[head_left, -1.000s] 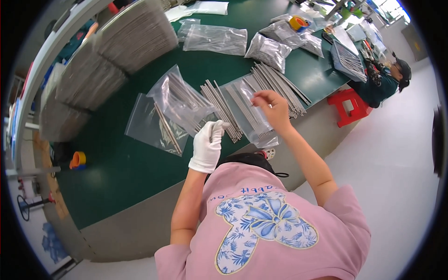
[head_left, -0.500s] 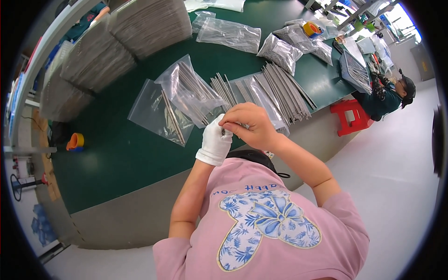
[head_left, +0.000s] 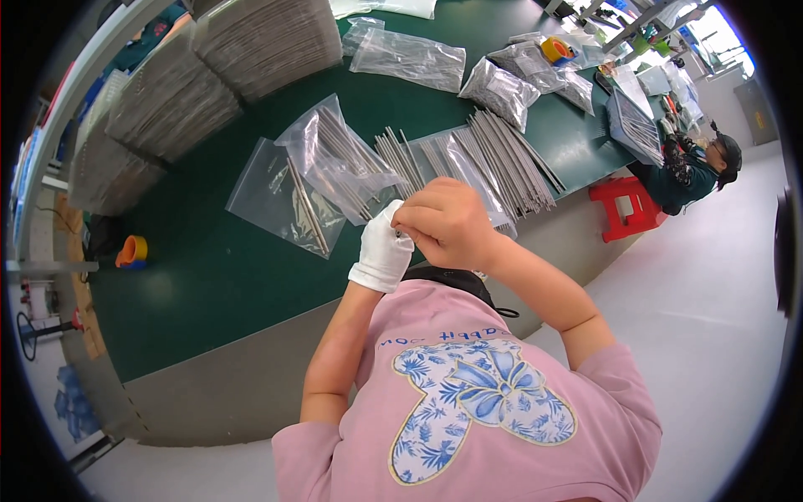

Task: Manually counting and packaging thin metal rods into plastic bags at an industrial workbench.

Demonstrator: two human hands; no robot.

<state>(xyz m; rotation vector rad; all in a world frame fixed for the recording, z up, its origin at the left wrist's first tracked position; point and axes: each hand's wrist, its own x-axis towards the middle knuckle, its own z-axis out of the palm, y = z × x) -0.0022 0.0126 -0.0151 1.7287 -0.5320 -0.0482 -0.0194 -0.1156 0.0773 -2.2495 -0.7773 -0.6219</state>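
My left hand [head_left: 386, 248], in a white glove, is closed just past the table's near edge. The bare fingertips of my right hand [head_left: 447, 224] pinch against its top. A sliver of something small and dark shows between the two hands; its kind cannot be made out. Beyond them, thin metal rods [head_left: 508, 159] lie side by side on clear plastic. A clear plastic bag [head_left: 339, 151] with more rods in it lies to their left, over a flatter clear bag [head_left: 261, 188] with a couple of rods on it.
Tall stacks of wrapped grey sheets [head_left: 268, 46] stand at the back left of the green table [head_left: 209, 293]. A tape roll [head_left: 132, 251] sits at the left. Filled bags [head_left: 500, 92] lie at the back. At the right a co-worker [head_left: 694, 171] is beside a red stool [head_left: 623, 209] and a basket [head_left: 633, 125].
My right hand has turned, its knuckles rising, and its fingers cover more of the small dark thing at my glove. The co-worker's arm has shifted a little.
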